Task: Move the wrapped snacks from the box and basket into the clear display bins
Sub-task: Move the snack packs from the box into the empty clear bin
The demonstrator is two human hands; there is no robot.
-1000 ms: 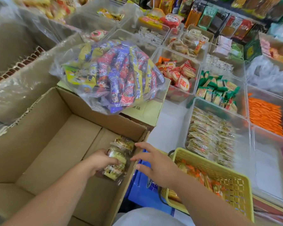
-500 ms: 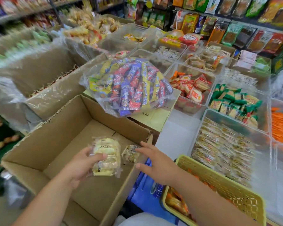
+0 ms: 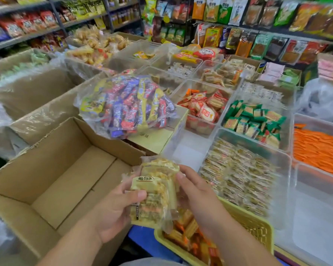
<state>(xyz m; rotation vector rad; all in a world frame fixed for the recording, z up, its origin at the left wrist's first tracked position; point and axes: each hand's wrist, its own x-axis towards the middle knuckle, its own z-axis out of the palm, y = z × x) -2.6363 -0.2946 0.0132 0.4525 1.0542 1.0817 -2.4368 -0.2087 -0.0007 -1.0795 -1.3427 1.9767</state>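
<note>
Both hands: my left hand and right hand grip one stack of snacks from either side, thumbs in front, fingers curled round it.
Snacks: in the air over the near right corner of the box, just above the basket.
Edges: box open-topped at left; bin of like packs just to the right.
Around: bag of sweets lies behind the box.
</note>
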